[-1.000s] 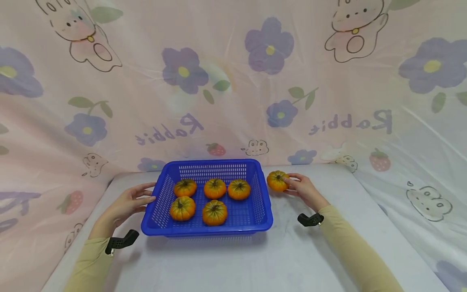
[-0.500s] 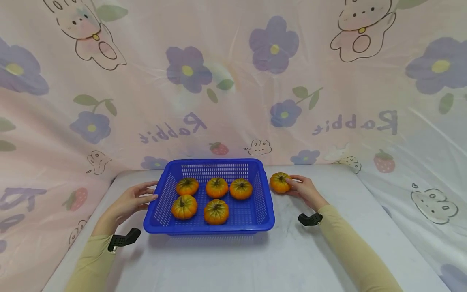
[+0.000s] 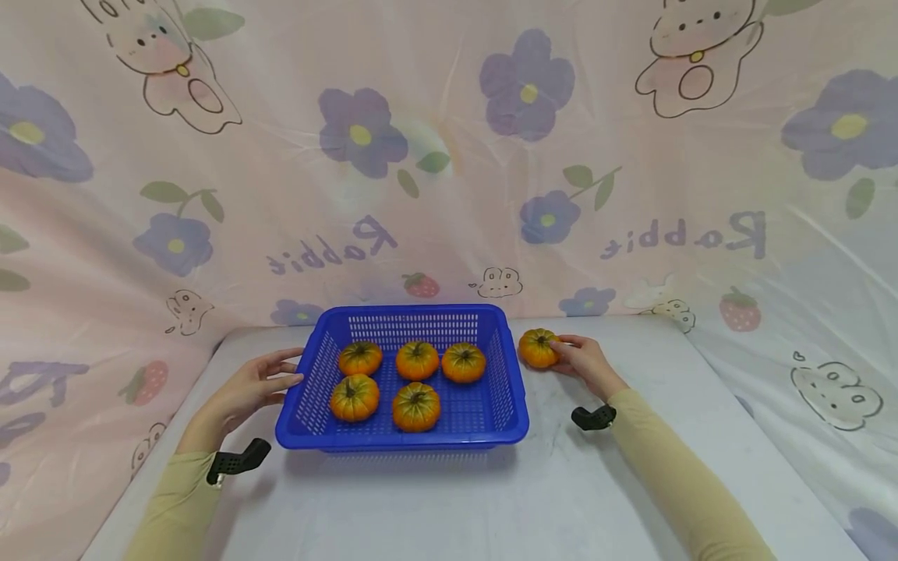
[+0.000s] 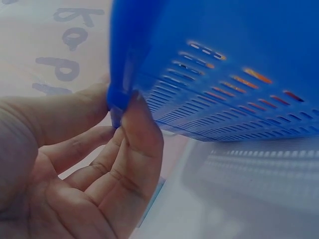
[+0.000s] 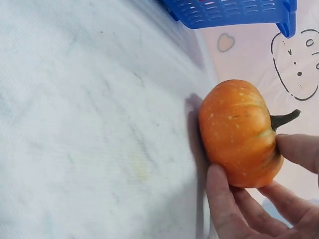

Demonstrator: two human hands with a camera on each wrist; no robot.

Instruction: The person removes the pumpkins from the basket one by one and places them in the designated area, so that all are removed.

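A blue plastic basket with slotted walls stands on the table. My left hand is at its left side and pinches the rim between thumb and fingers. Inside sit several small orange pumpkins with green-streaked tops, one of them the front-middle pumpkin. Just right of the basket, my right hand holds another pumpkin, its thumb near the stem and its fingers under the side. Up close, that pumpkin shows a dark stem; whether it touches the table I cannot tell.
A white cloth covers the table. Behind it hangs a pale pink curtain printed with flowers and rabbits, meeting the table's back edge close behind the basket. Each wrist carries a black camera mount, such as the left mount.
The head view has shifted slightly. My right hand and its pumpkin have risen a touch in the last half second; my left hand stays at the basket rim.
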